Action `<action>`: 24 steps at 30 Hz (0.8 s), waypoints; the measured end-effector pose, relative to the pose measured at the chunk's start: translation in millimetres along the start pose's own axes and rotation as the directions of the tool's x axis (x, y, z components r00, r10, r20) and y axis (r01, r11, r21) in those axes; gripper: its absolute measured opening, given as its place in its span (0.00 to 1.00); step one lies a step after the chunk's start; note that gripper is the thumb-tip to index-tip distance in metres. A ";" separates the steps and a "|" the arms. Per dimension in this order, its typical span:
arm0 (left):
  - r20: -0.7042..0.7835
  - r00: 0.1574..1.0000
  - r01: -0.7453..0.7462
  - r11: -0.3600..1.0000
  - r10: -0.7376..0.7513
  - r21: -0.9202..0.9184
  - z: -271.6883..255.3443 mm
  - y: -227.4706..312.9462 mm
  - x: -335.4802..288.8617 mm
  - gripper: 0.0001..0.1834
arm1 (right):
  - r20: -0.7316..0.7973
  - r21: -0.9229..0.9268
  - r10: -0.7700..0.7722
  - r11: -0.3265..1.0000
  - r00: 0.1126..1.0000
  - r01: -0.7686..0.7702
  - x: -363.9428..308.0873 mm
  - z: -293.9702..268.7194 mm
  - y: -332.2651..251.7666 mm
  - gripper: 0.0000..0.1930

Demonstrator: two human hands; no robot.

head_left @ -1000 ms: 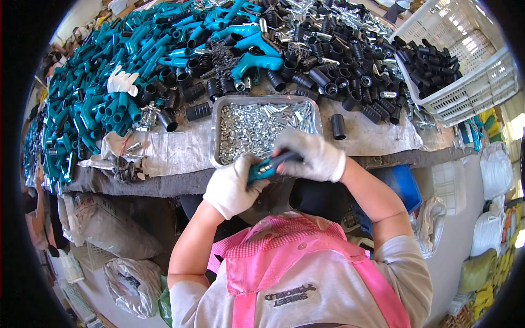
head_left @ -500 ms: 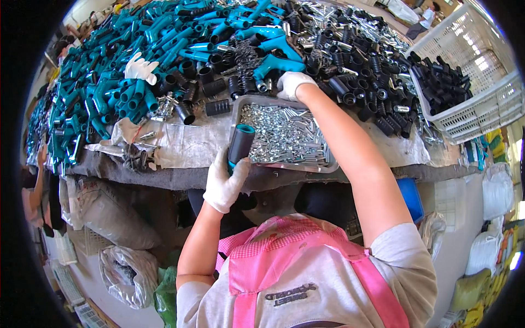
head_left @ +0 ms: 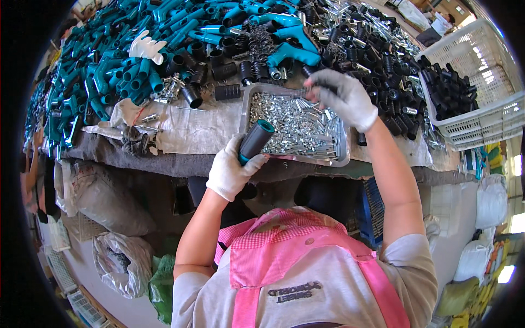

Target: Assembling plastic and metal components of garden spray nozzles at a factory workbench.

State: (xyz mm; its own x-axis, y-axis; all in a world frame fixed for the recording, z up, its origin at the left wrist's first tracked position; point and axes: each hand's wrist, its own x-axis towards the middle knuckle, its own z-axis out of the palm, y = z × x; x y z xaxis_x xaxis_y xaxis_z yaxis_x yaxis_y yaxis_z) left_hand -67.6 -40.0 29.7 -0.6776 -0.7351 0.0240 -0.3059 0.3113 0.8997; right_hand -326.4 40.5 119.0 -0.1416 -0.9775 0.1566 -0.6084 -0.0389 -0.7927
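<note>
My left hand (head_left: 227,174), in a white glove with bare fingertips, grips a black ribless tube (head_left: 254,144) with a teal inner sleeve. The tube stands tilted, its open end up, over the near left corner of a clear plastic tray (head_left: 343,154). Small shiny metal pins and fittings (head_left: 292,123) fill that tray. Over its far right side hovers my right hand (head_left: 345,99), gloved as well, with fingers curled together. Something dark shows at those fingers, too blurred to name. Just beyond lie a teal pistol-shaped housing (head_left: 295,50) and a heap of dark coil springs (head_left: 261,44).
Teal housings (head_left: 126,60) are heaped across the far left, with a loose white glove (head_left: 146,48) on top. Black ribbed sleeves (head_left: 383,76) and metal parts pile up at the right. A white plastic crate (head_left: 476,128) holds black parts. A blue crate (head_left: 373,210) stands below the table.
My right hand has drawn back from beside the teal housing and risen over the tray's right side, fingers curled. My left hand keeps the tube, which now leans more to the right.
</note>
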 end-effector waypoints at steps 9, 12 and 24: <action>0.125 0.947 -0.306 0.950 0.297 0.059 10.4 5.2 -7.3 0.40 | 0.214 0.058 -0.207 0.978 0.955 0.199 -41.6 30.9 -21.1 0.09; 0.184 0.970 -0.166 0.986 0.161 0.011 15.3 -12.5 -16.7 0.36 | 0.213 0.121 -0.049 0.992 0.976 0.023 -39.6 41.2 -16.7 0.09; 0.043 0.997 0.068 0.979 -0.060 -0.192 13.9 -10.8 -24.9 0.17 | -0.244 -0.872 -0.283 0.482 0.928 -0.082 109.0 25.4 97.1 0.31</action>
State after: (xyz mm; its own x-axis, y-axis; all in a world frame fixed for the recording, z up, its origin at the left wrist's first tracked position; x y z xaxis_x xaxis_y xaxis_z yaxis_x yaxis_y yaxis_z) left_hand -56.6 -16.7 13.4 -0.6857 -0.7262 -0.0490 -0.2168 0.1394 0.9662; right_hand -381.0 -75.1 44.2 -0.1495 -0.8451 0.5133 -0.9628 0.2427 0.1190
